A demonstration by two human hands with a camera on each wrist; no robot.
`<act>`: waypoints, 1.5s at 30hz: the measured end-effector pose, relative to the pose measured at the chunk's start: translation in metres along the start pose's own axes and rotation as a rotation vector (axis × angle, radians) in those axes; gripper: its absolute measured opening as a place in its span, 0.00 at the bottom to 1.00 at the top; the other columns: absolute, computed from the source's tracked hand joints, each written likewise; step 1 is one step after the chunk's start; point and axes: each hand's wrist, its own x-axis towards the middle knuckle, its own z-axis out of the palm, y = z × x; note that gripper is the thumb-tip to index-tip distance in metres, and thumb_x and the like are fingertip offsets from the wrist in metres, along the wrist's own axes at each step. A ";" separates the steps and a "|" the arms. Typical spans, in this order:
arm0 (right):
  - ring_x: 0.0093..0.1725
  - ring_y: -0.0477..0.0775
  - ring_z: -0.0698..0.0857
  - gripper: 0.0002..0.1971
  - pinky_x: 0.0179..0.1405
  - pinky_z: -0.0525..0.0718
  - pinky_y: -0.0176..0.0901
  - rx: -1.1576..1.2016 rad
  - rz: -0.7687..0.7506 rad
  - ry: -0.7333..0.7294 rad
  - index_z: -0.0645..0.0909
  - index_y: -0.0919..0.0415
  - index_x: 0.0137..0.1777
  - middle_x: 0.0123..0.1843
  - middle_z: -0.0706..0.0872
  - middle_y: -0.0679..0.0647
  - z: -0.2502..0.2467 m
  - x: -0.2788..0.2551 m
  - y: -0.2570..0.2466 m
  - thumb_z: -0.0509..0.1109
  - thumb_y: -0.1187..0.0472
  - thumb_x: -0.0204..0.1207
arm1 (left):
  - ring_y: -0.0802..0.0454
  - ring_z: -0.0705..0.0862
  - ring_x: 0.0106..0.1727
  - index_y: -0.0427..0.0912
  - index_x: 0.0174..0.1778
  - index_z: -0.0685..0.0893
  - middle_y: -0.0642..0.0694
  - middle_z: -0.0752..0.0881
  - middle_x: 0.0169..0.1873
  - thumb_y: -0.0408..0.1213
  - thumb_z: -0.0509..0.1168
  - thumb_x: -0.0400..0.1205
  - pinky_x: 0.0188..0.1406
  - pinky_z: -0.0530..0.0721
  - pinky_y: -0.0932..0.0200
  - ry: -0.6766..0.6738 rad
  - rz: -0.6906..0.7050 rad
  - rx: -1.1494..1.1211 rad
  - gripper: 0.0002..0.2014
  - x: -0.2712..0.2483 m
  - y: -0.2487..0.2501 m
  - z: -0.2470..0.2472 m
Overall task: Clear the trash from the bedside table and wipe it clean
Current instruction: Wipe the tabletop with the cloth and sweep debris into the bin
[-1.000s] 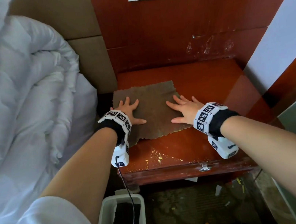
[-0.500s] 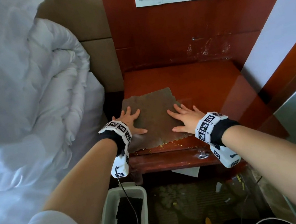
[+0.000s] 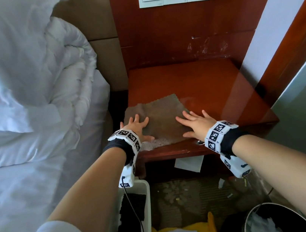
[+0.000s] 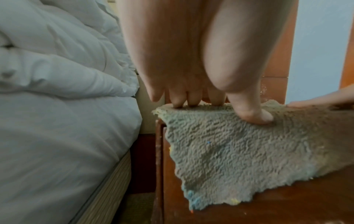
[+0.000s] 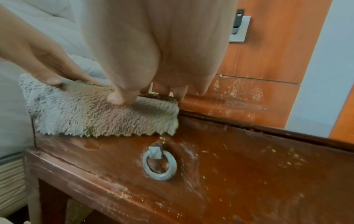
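Note:
A brown-grey fuzzy cloth (image 3: 158,119) lies flat at the front left of the red-brown bedside table (image 3: 213,87). Its near edge hangs over the table front (image 4: 239,159) (image 5: 99,119). My left hand (image 3: 136,125) presses flat on the cloth's left part, fingers straight (image 4: 178,100). My right hand (image 3: 197,123) presses flat on the cloth's right edge, fingers spread, some of them on the bare wood. Yellow crumbs dot the drawer front (image 5: 277,154).
White bedding (image 3: 26,95) lies close on the left. A white bin (image 3: 145,192) stands on the floor below the table's left corner, a black waste bin (image 3: 265,212) at lower right. A ring pull (image 5: 159,165) hangs on the drawer. Scraps of paper (image 3: 189,164) litter the floor.
Both hands have dragged the cloth toward the table's front edge, so its near edge now hangs over the front. The crumbs seen on the front strip are no longer on the tabletop.

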 end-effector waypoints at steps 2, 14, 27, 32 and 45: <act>0.84 0.54 0.43 0.33 0.82 0.40 0.62 -0.015 0.013 0.015 0.40 0.42 0.83 0.85 0.40 0.51 0.005 -0.009 0.005 0.52 0.42 0.83 | 0.42 0.43 0.83 0.55 0.83 0.43 0.43 0.40 0.83 0.59 0.57 0.81 0.79 0.44 0.33 0.002 0.008 0.013 0.39 -0.004 0.007 0.001; 0.84 0.51 0.44 0.30 0.82 0.40 0.60 -0.005 0.134 0.057 0.41 0.41 0.82 0.85 0.42 0.48 0.026 -0.056 0.062 0.47 0.41 0.84 | 0.38 0.46 0.83 0.52 0.83 0.42 0.40 0.42 0.83 0.49 0.61 0.83 0.80 0.48 0.37 0.015 0.121 0.171 0.40 0.008 0.080 -0.006; 0.84 0.54 0.50 0.26 0.81 0.41 0.65 0.099 0.332 0.094 0.51 0.39 0.82 0.85 0.50 0.47 0.037 -0.097 0.133 0.45 0.41 0.84 | 0.41 0.46 0.83 0.54 0.83 0.43 0.43 0.41 0.83 0.58 0.60 0.80 0.79 0.47 0.36 0.020 0.314 0.148 0.41 0.034 0.161 -0.016; 0.82 0.53 0.58 0.26 0.82 0.48 0.61 0.097 0.243 0.293 0.60 0.44 0.80 0.84 0.59 0.51 0.011 -0.072 0.097 0.52 0.41 0.83 | 0.44 0.46 0.84 0.55 0.82 0.43 0.43 0.42 0.83 0.60 0.59 0.79 0.81 0.45 0.39 0.092 0.199 -0.085 0.41 0.029 0.105 -0.022; 0.83 0.65 0.39 0.31 0.79 0.43 0.71 0.117 0.091 -0.025 0.44 0.33 0.81 0.85 0.38 0.45 -0.004 0.002 0.047 0.52 0.37 0.81 | 0.38 0.43 0.83 0.54 0.83 0.48 0.44 0.42 0.83 0.58 0.58 0.81 0.80 0.52 0.38 0.049 0.025 -0.182 0.37 0.052 0.037 -0.040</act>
